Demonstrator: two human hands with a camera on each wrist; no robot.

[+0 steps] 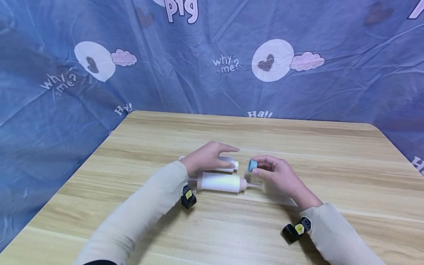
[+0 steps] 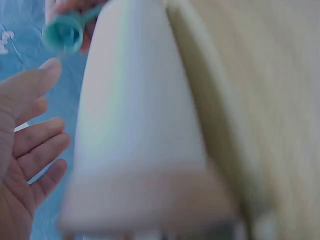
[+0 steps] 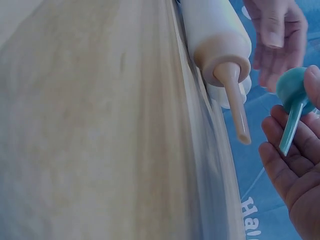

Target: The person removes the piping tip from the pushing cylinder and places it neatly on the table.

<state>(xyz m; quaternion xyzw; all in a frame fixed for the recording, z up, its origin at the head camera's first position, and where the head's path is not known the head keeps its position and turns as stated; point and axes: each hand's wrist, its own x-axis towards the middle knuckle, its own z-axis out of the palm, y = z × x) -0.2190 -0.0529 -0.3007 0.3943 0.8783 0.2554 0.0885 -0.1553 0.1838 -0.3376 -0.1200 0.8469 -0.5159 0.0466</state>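
My right hand [image 1: 277, 173] pinches a small teal cup-shaped piece [image 1: 252, 165] between thumb and fingers. Its hollow mouth shows in the left wrist view, and a narrow stem juts from it in the right wrist view. My left hand [image 1: 212, 156], thumb and fingers apart, hovers over a white tube [image 1: 228, 165] and partly hides it. Closer to me, a larger white cylinder [image 1: 220, 182] lies on its side. It has beige ends, and a thin beige spout [image 3: 233, 102] points from one end toward the right. The left sleeve covers its other end.
Both things lie on a pale wood-grain table [image 1: 232, 228]. Behind the table hangs a blue printed cloth [image 1: 185, 73]. Small black cameras [image 1: 188, 198] are strapped at both wrists.
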